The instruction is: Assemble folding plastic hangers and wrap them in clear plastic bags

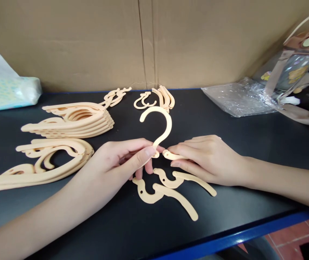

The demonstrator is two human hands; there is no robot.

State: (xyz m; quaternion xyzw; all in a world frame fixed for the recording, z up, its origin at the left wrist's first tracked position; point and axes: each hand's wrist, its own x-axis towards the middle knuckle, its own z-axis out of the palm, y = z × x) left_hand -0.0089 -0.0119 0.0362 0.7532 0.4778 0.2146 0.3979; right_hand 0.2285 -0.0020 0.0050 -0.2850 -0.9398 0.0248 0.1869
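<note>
Between the thumb and fingers of my left hand (129, 157) is a cream plastic hanger hook (168, 124), its curve standing up above the table. My right hand (207, 159) pinches a cream hanger arm (172, 155), whose rounded, holed end points at the base of the hook. A small gap shows between the two parts. Below my hands lie two hooked pieces with arms, one nearer (183, 202) and one farther (195, 178). My left fingers partly cover the end of the nearer one.
Stacked folded hangers (89, 126) and a second pile (75, 162) lie at left. Loose hooks (143, 101) and arms (165, 97) sit at the back. A tissue pack (11, 90) is far left; a clear plastic bag (238, 97) and a strapped bottle (297, 68) are right.
</note>
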